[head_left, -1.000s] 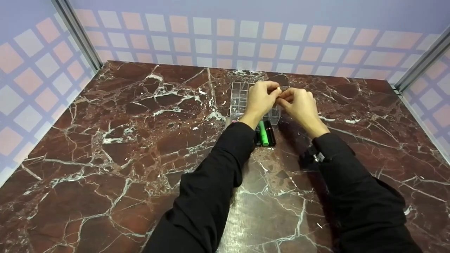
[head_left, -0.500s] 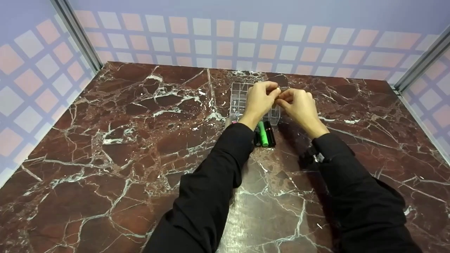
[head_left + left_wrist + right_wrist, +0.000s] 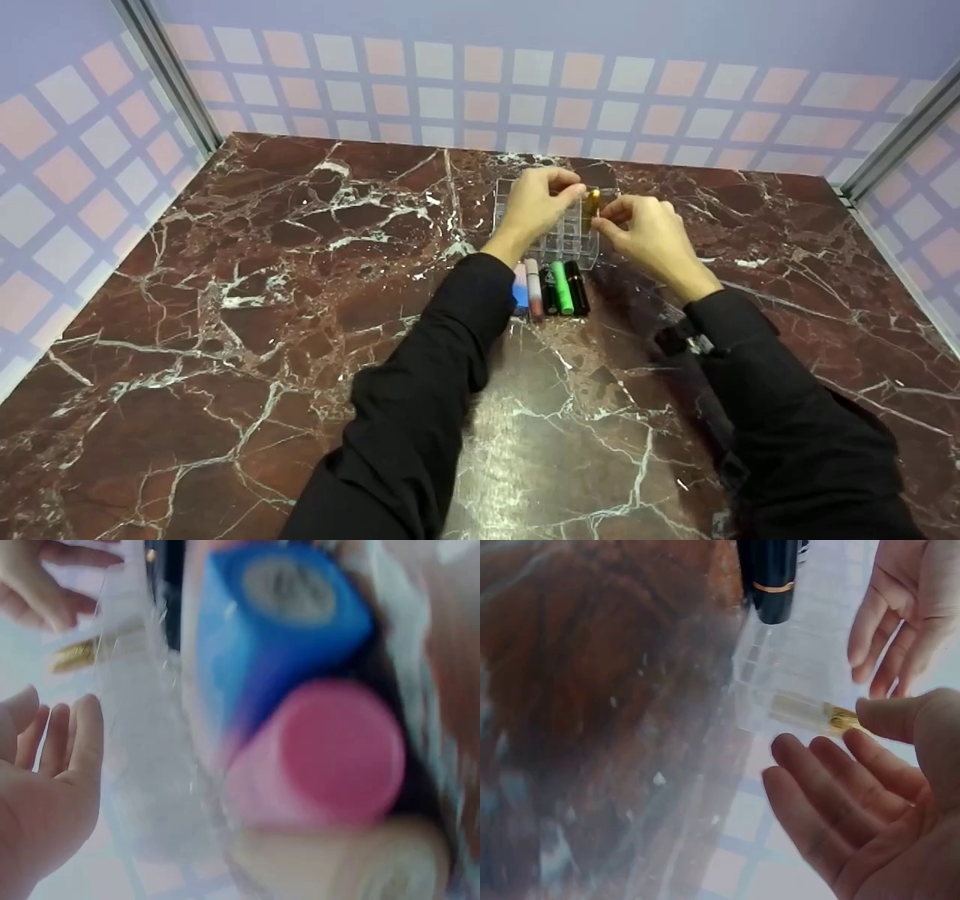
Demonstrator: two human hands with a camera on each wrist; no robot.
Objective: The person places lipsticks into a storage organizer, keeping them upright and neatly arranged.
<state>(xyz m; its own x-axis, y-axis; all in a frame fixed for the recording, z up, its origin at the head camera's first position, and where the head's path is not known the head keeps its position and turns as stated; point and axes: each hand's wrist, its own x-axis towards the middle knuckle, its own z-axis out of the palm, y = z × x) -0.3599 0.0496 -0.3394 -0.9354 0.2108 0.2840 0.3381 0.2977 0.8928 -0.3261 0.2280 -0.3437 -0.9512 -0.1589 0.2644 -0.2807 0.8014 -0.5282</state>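
Observation:
A small gold cosmetic tube [image 3: 592,202] stands upright in the right part of a clear compartmented organizer [image 3: 559,244]. In the right wrist view its shiny gold top [image 3: 843,718] sticks out above the clear wall, and its lower part shows through. My left hand [image 3: 534,201] hovers over the organizer, left of the tube, fingers loosely bent and holding nothing. My right hand [image 3: 645,229] is just right of the tube, thumb and forefinger near its top. In the left wrist view a gap shows between the right hand [image 3: 45,585] and the gold tube [image 3: 73,656].
In front of the organizer lies a row of cosmetic tubes: a blue one [image 3: 520,294], a pale one [image 3: 534,289], a green one [image 3: 562,289] and black ones [image 3: 576,287]. A pink cap [image 3: 341,754] shows close up. Under everything is a dark red marble-patterned table [image 3: 262,337].
Before, my hands met over the organizer, fingertips together. Now they are apart: the left has moved left, the right slightly right, and the gold tube shows between them.

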